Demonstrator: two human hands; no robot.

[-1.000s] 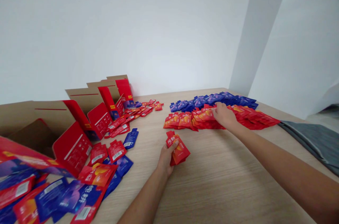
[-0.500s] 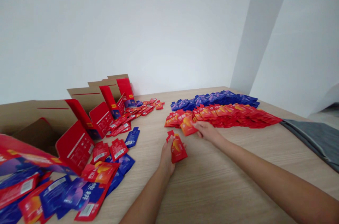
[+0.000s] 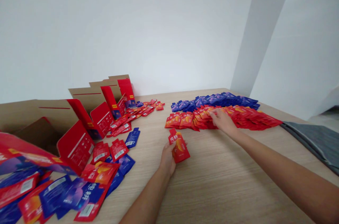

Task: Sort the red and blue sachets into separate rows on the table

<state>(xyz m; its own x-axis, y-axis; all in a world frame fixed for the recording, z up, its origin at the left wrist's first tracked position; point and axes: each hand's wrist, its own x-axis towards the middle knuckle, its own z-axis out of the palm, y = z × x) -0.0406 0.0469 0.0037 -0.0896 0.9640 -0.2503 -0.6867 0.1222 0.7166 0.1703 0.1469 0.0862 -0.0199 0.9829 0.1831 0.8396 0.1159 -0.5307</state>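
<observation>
My left hand is closed on a small stack of red sachets, held just above the wooden table. My right hand reaches out to a long overlapping row of red sachets, its fingers spread flat on the sachets near the row's left part. A row of blue sachets lies just behind the red row.
Open red and brown cardboard boxes stand along the left. Loose red and blue sachets lie scattered at the near left and beside the boxes. A grey cloth lies at the right edge. A white wall stands behind.
My right hand pulled a red sachet from the row toward my left hand, then went back onto the red row. My left hand's stack stayed in about the same place.
</observation>
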